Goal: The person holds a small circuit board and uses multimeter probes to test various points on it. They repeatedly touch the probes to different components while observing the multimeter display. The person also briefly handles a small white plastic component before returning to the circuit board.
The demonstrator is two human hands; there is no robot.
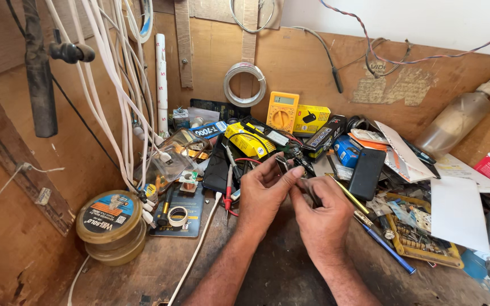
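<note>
Metal glints between my fingers at frame centre: my left hand (265, 190) is closed in a pinch on a small metal part (282, 164), thumb and forefinger tight around it. My right hand (323, 211), just beside and touching it, is curled shut on a thin dark tool (313, 195) aimed at that part. I judge the work mid-way: the part is held and being worked, not yet set down. A yellow multimeter (282, 111) stands at upper centre, solder tins (112, 224) at lower left.

tins (110, 225) left — hands (290, 198) centre | multimeter (282, 111) behind | circuit board (421, 235) right
</note>
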